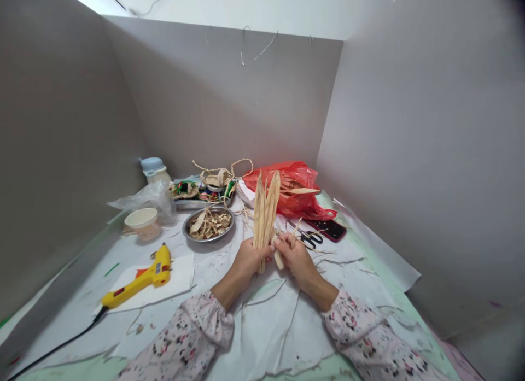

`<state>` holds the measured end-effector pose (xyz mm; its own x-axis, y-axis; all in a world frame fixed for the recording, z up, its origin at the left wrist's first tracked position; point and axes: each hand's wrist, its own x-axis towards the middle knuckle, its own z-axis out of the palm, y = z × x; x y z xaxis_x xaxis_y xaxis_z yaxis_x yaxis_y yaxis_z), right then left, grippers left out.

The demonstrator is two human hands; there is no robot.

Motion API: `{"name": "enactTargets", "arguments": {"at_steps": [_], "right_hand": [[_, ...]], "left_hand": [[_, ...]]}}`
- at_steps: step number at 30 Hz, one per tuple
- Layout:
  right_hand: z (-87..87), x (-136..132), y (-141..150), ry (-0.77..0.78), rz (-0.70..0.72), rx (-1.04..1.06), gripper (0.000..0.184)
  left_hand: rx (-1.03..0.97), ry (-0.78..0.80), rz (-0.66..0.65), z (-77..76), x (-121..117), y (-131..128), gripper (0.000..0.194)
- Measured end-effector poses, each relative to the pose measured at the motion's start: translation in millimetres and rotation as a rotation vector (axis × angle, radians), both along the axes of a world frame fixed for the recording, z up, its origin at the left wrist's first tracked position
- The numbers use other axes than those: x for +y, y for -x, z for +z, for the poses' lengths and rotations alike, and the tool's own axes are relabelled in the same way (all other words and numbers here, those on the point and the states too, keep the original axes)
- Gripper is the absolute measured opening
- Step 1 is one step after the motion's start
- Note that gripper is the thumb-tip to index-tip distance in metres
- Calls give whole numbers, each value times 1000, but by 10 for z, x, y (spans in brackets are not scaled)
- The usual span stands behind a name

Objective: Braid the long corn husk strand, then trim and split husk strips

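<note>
Only the forearms and hands of this person are on show, and the top is what you notice: long sleeves in a pale pinkish fabric, covered in a busy floral print with dark flowers and little touches of red. The left sleeve (pixel 184 337) puffs out, then gathers into a ruffled cuff partway down the forearm, leaving a stretch of bare arm. The right sleeve (pixel 361 332) matches it. The left hand (pixel 250 261) and right hand (pixel 295 258) are bare.
</note>
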<state>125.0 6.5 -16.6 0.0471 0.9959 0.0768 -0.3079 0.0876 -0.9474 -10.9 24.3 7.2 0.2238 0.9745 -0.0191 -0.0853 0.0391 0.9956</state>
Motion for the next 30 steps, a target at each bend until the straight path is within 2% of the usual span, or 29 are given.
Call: {"name": "enactTargets", "arguments": {"at_steps": [3,7,12,19,24,27,30], "right_hand": [[4,-16,13,-57,-14,-74,29],[7,-26,24,-40,41,-32,30],[46,-48,53,-50,115,-1,29],[134,-85,94,-49,197,33,32],[107,-63,78,-50,155,42,30],[82,-35,53,-9,132,104,25],[84,-22,30,29,47,164,23]], "left_hand": [[4,-13,-9,15,-29,-5,23],[-3,-1,-47,16,-43,5,19],[-15,29,-90,10,-48,6,23],[-96,73,-131,71,-86,-26,15],[-146,95,-175,73,-103,-34,14],[-141,98,-138,55,-90,-25,18],[-170,112,-101,48,-70,-5,20]]}}
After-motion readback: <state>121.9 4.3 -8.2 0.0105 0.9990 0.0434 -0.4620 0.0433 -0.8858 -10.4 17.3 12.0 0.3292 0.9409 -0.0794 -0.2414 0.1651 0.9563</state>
